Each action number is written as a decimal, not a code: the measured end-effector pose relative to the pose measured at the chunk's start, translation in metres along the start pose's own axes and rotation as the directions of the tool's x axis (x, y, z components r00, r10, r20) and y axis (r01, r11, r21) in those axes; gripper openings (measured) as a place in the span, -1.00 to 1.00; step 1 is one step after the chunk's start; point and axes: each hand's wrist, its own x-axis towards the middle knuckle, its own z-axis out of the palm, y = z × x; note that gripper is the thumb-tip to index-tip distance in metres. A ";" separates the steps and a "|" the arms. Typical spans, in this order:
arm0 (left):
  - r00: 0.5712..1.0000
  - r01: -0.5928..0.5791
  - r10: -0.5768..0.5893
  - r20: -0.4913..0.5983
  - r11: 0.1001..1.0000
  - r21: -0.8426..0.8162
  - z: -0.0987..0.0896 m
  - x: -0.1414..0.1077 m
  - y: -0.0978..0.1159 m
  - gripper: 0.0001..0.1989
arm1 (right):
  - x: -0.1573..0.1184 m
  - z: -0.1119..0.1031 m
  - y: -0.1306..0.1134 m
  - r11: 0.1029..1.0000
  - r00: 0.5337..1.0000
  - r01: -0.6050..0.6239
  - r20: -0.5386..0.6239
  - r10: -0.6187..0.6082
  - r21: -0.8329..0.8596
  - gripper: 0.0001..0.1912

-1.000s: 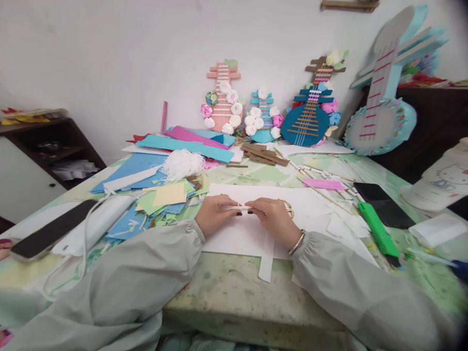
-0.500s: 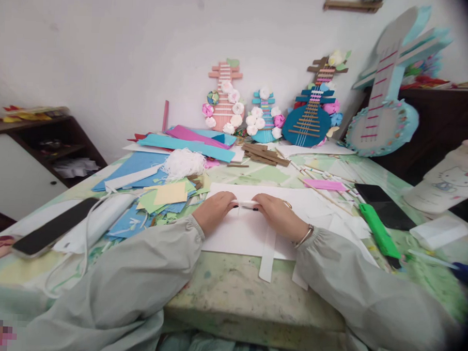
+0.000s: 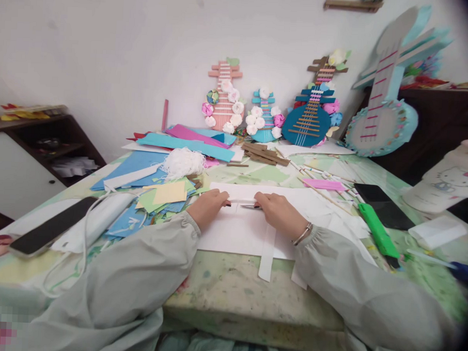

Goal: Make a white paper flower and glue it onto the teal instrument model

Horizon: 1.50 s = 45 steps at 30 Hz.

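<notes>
A narrow white paper strip [image 3: 242, 200] stretches between my two hands over a larger white sheet [image 3: 231, 232]. My left hand [image 3: 208, 206] pinches the strip's left end with closed fingers. Closed around the other end is my right hand [image 3: 279, 211], which also keeps a pair of scissors [image 3: 248, 206] in its grip. The thin blades point left, just below the strip; the handles are hidden by the hand. Another white strip [image 3: 266, 257] lies below the right hand and hangs past the sheet's lower edge.
Paper scraps [image 3: 167, 193], white string [image 3: 183, 163] and a phone [image 3: 53, 227] lie on the left. On the right are a green cutter [image 3: 378, 231], a second phone [image 3: 383, 205] and a tumbler [image 3: 447, 177]. Flower-decorated model instruments [image 3: 306, 124] stand along the wall.
My hands have moved slightly apart, the left one shifting left, so more of the strip shows between them. The scissor blades now show beside my right fingers.
</notes>
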 end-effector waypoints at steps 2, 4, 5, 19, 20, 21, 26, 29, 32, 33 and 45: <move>1.000 -0.002 0.002 -0.006 1.000 -0.012 -0.001 0.000 -0.002 -0.83 | 0.000 0.001 0.001 1.000 1.000 -0.009 0.001 0.009 -0.005 -0.84; 1.000 -0.002 0.001 -0.013 1.000 -0.019 -0.002 0.000 -0.003 -0.82 | -0.001 0.001 0.002 1.000 1.000 -0.016 -0.003 0.016 -0.011 -0.85; 1.000 -0.002 0.001 -0.017 1.000 -0.021 -0.002 0.000 -0.003 -0.82 | -0.001 0.000 0.002 1.000 1.000 -0.016 -0.004 0.016 -0.013 -0.85; 0.998 -0.062 0.064 0.028 0.996 -0.065 -0.004 -0.001 -0.014 -0.77 | 0.001 -0.003 0.004 1.000 0.997 0.013 0.082 -0.013 0.003 -0.72; 0.997 -0.064 0.067 0.036 0.995 -0.070 -0.003 -0.001 -0.016 -0.76 | 0.001 -0.003 0.003 1.000 0.996 0.007 0.090 -0.008 0.007 -0.71; 0.997 -0.065 0.068 0.042 0.995 -0.073 -0.002 -0.001 -0.018 -0.75 | 0.001 -0.003 0.002 1.000 0.995 -0.001 0.096 0.000 0.012 -0.70; 0.992 -0.082 0.090 0.086 0.993 -0.088 0.001 0.001 -0.022 -0.73 | 0.001 -0.006 0.009 0.997 0.991 -0.014 0.132 0.005 0.070 -0.66; 0.985 -0.117 0.128 0.115 0.989 -0.094 0.000 0.001 -0.021 -0.76 | -0.001 -0.011 0.025 0.986 0.989 -0.064 0.145 0.041 0.156 -0.66; 0.976 -0.169 0.179 0.121 0.982 -0.090 -0.001 0.001 -0.020 -0.77 | -0.003 -0.014 0.041 0.976 0.985 -0.135 0.134 0.112 0.169 -0.73; 0.976 -0.176 0.184 0.114 0.981 -0.078 -0.001 0.001 -0.019 -0.76 | -0.004 -0.015 0.045 0.977 0.982 -0.143 0.147 0.119 0.160 -0.78; 0.974 0.089 -0.112 -0.197 0.989 -0.121 -0.001 -0.001 -0.014 -0.75 | -0.008 -0.019 0.046 0.977 0.923 -0.207 0.339 0.181 0.043 -0.80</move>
